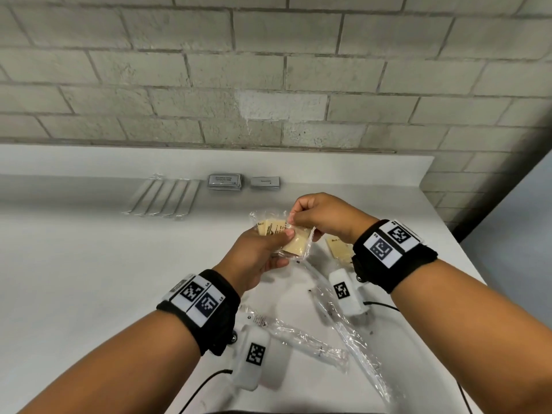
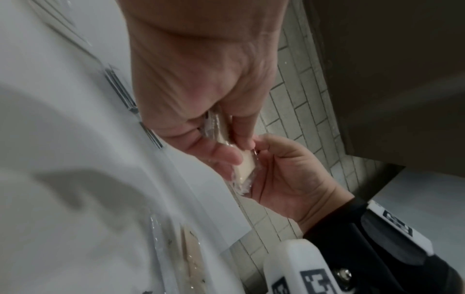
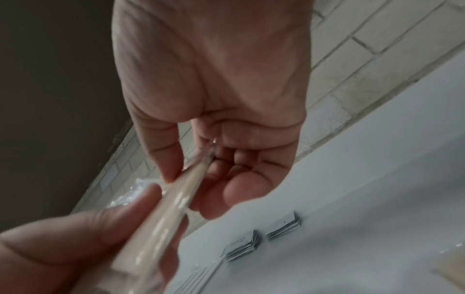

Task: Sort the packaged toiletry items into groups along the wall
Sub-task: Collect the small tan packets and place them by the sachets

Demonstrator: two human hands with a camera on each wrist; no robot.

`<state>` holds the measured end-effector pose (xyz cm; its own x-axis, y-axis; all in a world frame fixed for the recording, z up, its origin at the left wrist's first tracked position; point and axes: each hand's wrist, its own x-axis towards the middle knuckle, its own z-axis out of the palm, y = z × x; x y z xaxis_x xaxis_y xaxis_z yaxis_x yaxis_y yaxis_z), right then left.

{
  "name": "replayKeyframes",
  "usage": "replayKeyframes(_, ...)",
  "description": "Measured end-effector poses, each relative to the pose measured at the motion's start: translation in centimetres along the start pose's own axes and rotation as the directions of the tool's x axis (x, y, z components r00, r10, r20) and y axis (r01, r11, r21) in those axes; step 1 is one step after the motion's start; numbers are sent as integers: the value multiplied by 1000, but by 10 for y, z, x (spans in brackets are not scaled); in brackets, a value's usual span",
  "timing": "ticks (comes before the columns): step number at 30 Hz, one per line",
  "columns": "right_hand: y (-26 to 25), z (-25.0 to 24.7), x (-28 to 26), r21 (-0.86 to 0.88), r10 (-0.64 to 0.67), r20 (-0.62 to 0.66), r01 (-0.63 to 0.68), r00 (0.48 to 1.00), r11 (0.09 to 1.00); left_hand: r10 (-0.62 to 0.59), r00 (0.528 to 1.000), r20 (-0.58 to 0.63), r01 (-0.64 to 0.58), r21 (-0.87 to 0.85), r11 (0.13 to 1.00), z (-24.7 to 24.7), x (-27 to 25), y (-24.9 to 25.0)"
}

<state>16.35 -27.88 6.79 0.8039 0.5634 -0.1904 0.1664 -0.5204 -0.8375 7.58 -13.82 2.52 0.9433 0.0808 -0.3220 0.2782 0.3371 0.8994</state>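
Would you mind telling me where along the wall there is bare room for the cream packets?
Bare counter lies left of the clear-wrapped sticks, and right of the small white stack up to the counter's end. Crowded: the near right, strewn with long wrapped items.

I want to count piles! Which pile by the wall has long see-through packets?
The leftmost group: long clear packets in a row. The two stacks beside it are small grey sachets.

A wall of pale grey painted blocks (image 1: 268, 70) with darker mortar lines fills the far side. Against it runs a white counter (image 1: 74, 279) with a low raised back edge (image 1: 209, 162). At right, a dark vertical strip (image 1: 504, 180) borders a pale bluish surface (image 1: 519, 222).
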Motion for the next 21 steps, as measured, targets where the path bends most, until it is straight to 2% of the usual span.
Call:
replayKeyframes(5, -3, -3, -4, 21, 0, 27, 0, 1000, 1000, 5, 1000, -23, -5, -11, 1000, -1, -2, 0)
replayKeyframes(8, -2, -4, -4, 43, -6, 16, 5, 1000, 999, 5, 1000, 14, -5, -23, 1000, 1, -2, -1)
replayKeyframes(11, 0, -9, -3, 131, -21, 14, 19, 1000, 991, 5, 998, 58, -3, -32, 999, 2, -2, 0)
replayKeyframes(15, 10, -24, -4, 194, 19, 65, -31, 998, 981, 16, 999, 43, -13, -83, 996, 4, 2, -3)
replayKeyframes(17, 21, -38, 3, 92, 63, -35, -60, 997, 994, -14, 999, 36, 19, -131, 991, 3, 5, -5)
replayKeyframes(19, 35, -55, 13, -87, 120, -151, -134, 981, 987, -66, 997, 40, 72, -182, 981, -2, 7, -6)
replayKeyframes(21, 51, -66, 22, -272, 207, -139, -238, 968, 932, -95, 993, 69, 106, -185, 977, -8, 9, -8)
